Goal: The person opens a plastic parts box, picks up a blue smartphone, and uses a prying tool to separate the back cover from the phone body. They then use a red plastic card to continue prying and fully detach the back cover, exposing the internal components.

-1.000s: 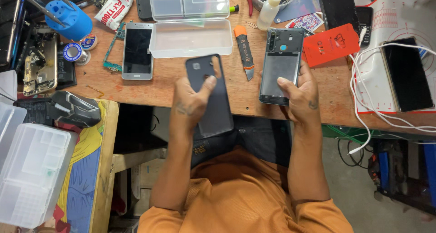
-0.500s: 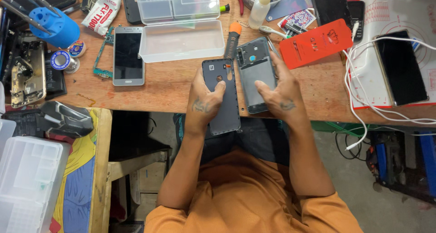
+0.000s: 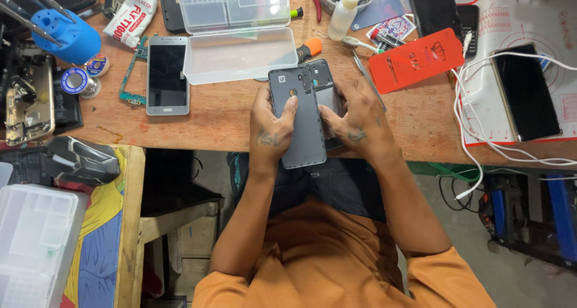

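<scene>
Centre frame: left hand (image 3: 271,125) grips grey back cover (image 3: 299,125), long axis upright, overlapping the opened phone (image 3: 327,88) pinched by right hand (image 3: 354,118).

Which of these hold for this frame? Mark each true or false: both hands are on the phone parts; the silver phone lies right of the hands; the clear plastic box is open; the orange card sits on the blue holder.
1. Both hands are on the phone parts: true. The left hand holds the grey back cover and the right hand holds the opened phone body.
2. The silver phone lies right of the hands: false, it lies left of them.
3. The clear plastic box is open: true.
4. The orange card sits on the blue holder: false, it lies on the wooden table, far from it.
</scene>
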